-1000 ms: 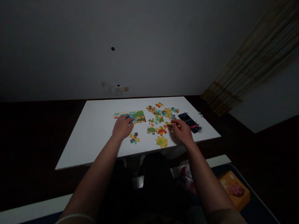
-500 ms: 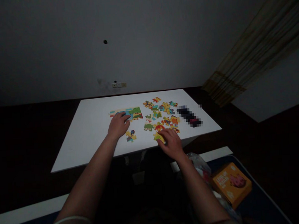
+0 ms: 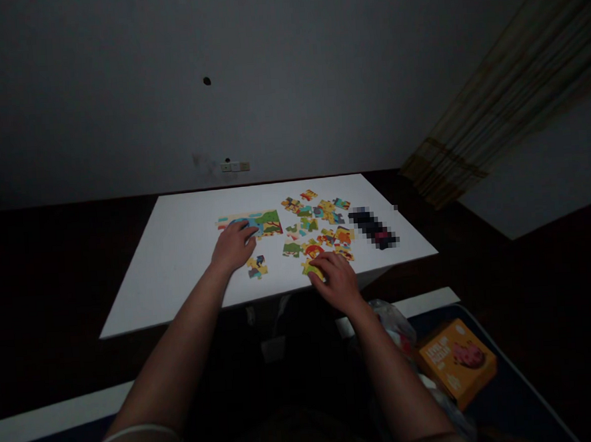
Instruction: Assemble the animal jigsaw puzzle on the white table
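Dim room, white counter (image 3: 177,255) mid-frame: left hand (image 3: 234,246) lies on the assembled puzzle (image 3: 263,221), grip open, empty; right hand (image 3: 337,282) covers a yellow piece (image 3: 311,269), grip's closure unclear.

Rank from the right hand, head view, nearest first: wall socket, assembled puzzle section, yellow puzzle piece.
1. yellow puzzle piece, at the right hand's fingertips.
2. assembled puzzle section, off to the left, by the left hand.
3. wall socket, on the far wall.

both arms outstretched — left hand (image 3: 233,246) flat, right hand (image 3: 335,280) curled.
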The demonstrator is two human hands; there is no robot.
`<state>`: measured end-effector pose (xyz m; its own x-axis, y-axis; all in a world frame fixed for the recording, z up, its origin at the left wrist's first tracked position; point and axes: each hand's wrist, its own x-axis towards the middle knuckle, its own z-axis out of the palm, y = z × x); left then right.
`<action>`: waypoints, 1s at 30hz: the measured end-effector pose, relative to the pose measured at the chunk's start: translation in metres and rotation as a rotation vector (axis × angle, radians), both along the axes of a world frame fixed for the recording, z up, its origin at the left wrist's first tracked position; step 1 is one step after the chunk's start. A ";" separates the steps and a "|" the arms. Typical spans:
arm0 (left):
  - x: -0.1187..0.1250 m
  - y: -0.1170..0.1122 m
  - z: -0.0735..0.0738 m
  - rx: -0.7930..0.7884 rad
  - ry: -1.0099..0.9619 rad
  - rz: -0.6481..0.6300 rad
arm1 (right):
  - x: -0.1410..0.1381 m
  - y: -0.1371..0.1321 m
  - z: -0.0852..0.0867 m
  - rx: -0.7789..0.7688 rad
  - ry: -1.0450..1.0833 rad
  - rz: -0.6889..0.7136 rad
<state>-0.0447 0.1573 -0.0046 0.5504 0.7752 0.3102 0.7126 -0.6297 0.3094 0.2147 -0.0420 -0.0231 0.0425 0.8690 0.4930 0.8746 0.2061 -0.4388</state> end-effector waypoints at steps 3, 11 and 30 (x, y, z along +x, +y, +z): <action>0.000 0.000 0.000 -0.013 -0.012 -0.007 | 0.000 0.000 0.001 -0.006 -0.003 -0.005; -0.001 0.000 0.000 -0.007 -0.029 -0.015 | 0.001 0.001 -0.001 -0.005 -0.017 -0.004; 0.000 -0.003 0.006 -0.018 -0.035 -0.002 | -0.001 0.001 0.002 -0.011 -0.012 -0.003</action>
<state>-0.0451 0.1548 0.0014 0.5408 0.7798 0.3154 0.7002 -0.6251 0.3449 0.2139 -0.0413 -0.0210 0.0393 0.8741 0.4842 0.8807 0.1986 -0.4300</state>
